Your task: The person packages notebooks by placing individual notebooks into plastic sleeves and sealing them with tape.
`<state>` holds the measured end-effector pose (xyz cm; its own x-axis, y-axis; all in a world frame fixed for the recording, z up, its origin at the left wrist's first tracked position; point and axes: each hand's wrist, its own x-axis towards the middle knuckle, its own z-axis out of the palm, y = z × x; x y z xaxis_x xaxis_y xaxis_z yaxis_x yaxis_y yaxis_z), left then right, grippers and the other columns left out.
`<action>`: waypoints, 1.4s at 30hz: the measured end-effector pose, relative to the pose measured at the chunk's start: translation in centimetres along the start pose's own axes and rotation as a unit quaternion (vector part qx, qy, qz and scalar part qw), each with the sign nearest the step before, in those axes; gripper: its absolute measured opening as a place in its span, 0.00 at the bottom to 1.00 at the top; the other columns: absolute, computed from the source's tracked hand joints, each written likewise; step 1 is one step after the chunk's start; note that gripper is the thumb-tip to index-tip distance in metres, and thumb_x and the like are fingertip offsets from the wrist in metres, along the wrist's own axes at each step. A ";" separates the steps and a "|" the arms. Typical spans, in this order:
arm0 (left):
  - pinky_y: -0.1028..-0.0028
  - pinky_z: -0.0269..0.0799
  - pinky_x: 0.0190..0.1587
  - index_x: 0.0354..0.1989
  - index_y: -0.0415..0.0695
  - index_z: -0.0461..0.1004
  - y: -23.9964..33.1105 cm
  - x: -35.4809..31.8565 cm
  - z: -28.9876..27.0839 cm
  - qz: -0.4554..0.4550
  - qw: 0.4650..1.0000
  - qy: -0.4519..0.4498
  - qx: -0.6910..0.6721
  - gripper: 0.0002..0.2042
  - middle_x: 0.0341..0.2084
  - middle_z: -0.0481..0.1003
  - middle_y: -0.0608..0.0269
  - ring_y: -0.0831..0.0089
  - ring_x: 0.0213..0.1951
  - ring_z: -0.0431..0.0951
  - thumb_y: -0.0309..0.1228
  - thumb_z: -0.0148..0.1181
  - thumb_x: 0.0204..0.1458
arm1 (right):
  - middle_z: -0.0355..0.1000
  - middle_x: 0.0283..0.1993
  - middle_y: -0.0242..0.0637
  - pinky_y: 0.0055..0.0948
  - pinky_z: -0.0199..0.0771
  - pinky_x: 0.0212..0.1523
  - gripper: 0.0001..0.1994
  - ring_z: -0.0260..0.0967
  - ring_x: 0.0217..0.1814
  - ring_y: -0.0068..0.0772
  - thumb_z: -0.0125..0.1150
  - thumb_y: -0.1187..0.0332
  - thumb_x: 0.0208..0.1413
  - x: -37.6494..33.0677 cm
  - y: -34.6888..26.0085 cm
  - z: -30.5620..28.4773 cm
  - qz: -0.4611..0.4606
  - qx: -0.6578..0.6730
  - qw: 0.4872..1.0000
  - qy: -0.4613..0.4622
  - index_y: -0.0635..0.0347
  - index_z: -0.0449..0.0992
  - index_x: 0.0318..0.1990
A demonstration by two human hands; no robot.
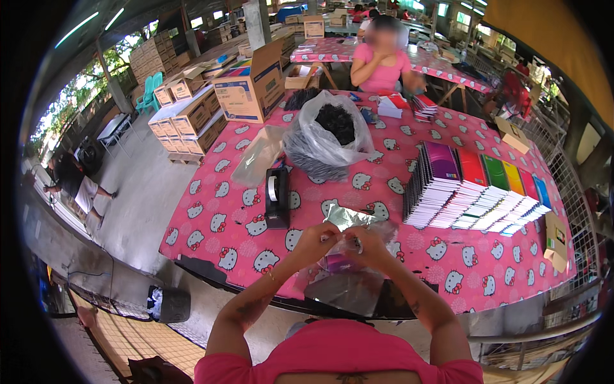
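Pinching a clear plastic wrapper (349, 218) in the head view, we have both hands close together, just to the right of the black tape dispenser (277, 198) and a little nearer to us than it. Our left hand (318, 242) grips the wrapper with bent fingers and thumb, and our right hand (369, 249) is closed on it too, fingers curled; the exact hold of each fingertip is too small for us to tell. Something purple (338, 263) shows through plastic below our hands, nearer to us than the dispenser, and more clear film (345, 293) lies there at the near edge of the surface (220, 246), which wears a pink cloth with cat faces. Just beyond the dispenser, on its left, we see a flat clear bag (257, 157); beyond it on the right stands a translucent sack (308, 142) filled with black pieces (335, 124). Well to the right of the dispenser, spiral notebooks (443, 165) sit in stacks with purple, red, green, yellow and blue covers. Far beyond the dispenser, a co-worker (384, 64) in pink is at the opposite side, and a big open carton (252, 91) stands beyond it to the left.
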<state>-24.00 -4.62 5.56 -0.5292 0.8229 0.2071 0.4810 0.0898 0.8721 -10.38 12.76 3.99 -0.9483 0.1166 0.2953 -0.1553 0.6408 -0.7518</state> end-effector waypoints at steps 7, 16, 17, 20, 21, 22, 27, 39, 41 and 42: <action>0.70 0.73 0.47 0.50 0.39 0.75 0.2 -1.3 -1.8 0.053 0.998 0.036 0.014 0.19 0.45 0.76 0.55 0.68 0.49 0.76 0.27 0.69 0.50 | 0.71 0.51 0.43 0.41 0.69 0.53 0.22 0.68 0.57 0.44 0.75 0.56 0.45 -2.3 -2.2 0.4 -0.028 -0.090 0.991 0.096 0.60 0.77 0.43; 0.60 0.65 0.59 0.64 0.44 0.66 2.4 -2.2 -1.1 0.128 0.989 0.001 0.079 0.36 0.56 0.67 0.50 0.53 0.58 0.69 0.32 0.74 0.43 | 0.73 0.45 0.39 0.40 0.67 0.53 0.09 0.72 0.48 0.42 0.68 0.66 0.52 -0.7 -4.2 -0.3 0.030 0.001 0.999 0.020 0.58 0.81 0.38; 0.60 0.66 0.59 0.63 0.44 0.66 2.4 -2.3 -1.1 0.135 0.987 0.011 0.084 0.36 0.56 0.67 0.50 0.53 0.58 0.69 0.32 0.74 0.43 | 0.74 0.45 0.39 0.40 0.66 0.54 0.09 0.72 0.47 0.41 0.68 0.67 0.52 -0.6 -4.1 -0.5 0.015 -0.029 0.999 0.014 0.59 0.80 0.39; 0.60 0.66 0.59 0.62 0.42 0.67 0.0 -2.8 -0.9 0.180 0.975 0.029 0.125 0.34 0.56 0.68 0.50 0.53 0.59 0.68 0.31 0.74 0.43 | 0.76 0.48 0.45 0.43 0.62 0.61 0.17 0.72 0.53 0.47 0.68 0.65 0.52 0.2 -5.2 -1.2 0.051 -0.016 0.999 -0.008 0.56 0.77 0.49; 0.60 0.66 0.59 0.62 0.42 0.68 -0.8 -2.7 -0.7 0.189 0.975 0.032 0.112 0.34 0.56 0.68 0.50 0.53 0.59 0.68 0.31 0.74 0.43 | 0.73 0.53 0.46 0.43 0.60 0.63 0.20 0.70 0.57 0.47 0.68 0.65 0.52 0.5 -4.2 -1.3 0.020 0.019 0.999 0.019 0.57 0.75 0.52; 0.59 0.66 0.59 0.62 0.42 0.69 -1.2 -2.4 -0.5 0.185 0.980 0.035 0.062 0.33 0.57 0.67 0.50 0.53 0.59 0.69 0.32 0.74 0.44 | 0.70 0.58 0.48 0.43 0.59 0.65 0.23 0.67 0.61 0.48 0.68 0.64 0.52 1.0 -2.2 -1.3 -0.011 0.052 0.997 0.049 0.58 0.73 0.55; 0.58 0.65 0.61 0.65 0.42 0.65 1.7 -2.3 -2.3 0.141 0.986 0.047 0.077 0.35 0.57 0.71 0.51 0.53 0.60 0.70 0.35 0.72 0.47 | 0.61 0.68 0.51 0.41 0.55 0.70 0.35 0.57 0.71 0.51 0.68 0.62 0.53 1.3 -0.6 -1.7 0.000 0.038 0.996 -0.078 0.58 0.61 0.68; 0.60 0.74 0.49 0.56 0.44 0.73 0.7 -3.0 -0.3 0.151 0.968 0.009 0.201 0.24 0.41 0.79 0.54 0.58 0.48 0.78 0.31 0.67 0.48 | 0.75 0.44 0.40 0.41 0.73 0.45 0.13 0.72 0.45 0.47 0.66 0.69 0.50 0.0 -0.5 -0.5 -0.094 -0.050 0.994 -0.016 0.59 0.78 0.45; 0.61 0.74 0.46 0.53 0.43 0.75 -0.7 -2.6 -0.3 0.108 0.979 -0.001 0.174 0.21 0.36 0.79 0.56 0.57 0.43 0.80 0.29 0.66 0.48 | 0.75 0.41 0.41 0.42 0.73 0.43 0.14 0.72 0.45 0.48 0.66 0.70 0.51 0.4 -0.9 -0.1 -0.065 -0.043 0.997 -0.016 0.58 0.76 0.46; 0.60 0.74 0.45 0.51 0.43 0.76 -0.6 -2.2 -0.1 0.076 0.985 0.008 0.152 0.19 0.33 0.79 0.56 0.56 0.41 0.80 0.29 0.66 0.48 | 0.75 0.39 0.41 0.42 0.73 0.42 0.15 0.73 0.45 0.48 0.65 0.71 0.51 0.5 -0.9 -0.1 -0.047 -0.041 0.998 -0.014 0.58 0.76 0.47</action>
<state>-23.24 -6.54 4.67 -0.4453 0.8310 0.3335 0.7415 0.1335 0.6575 -10.73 12.33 4.87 -0.9381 0.0317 0.3450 -0.2227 0.7079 -0.6703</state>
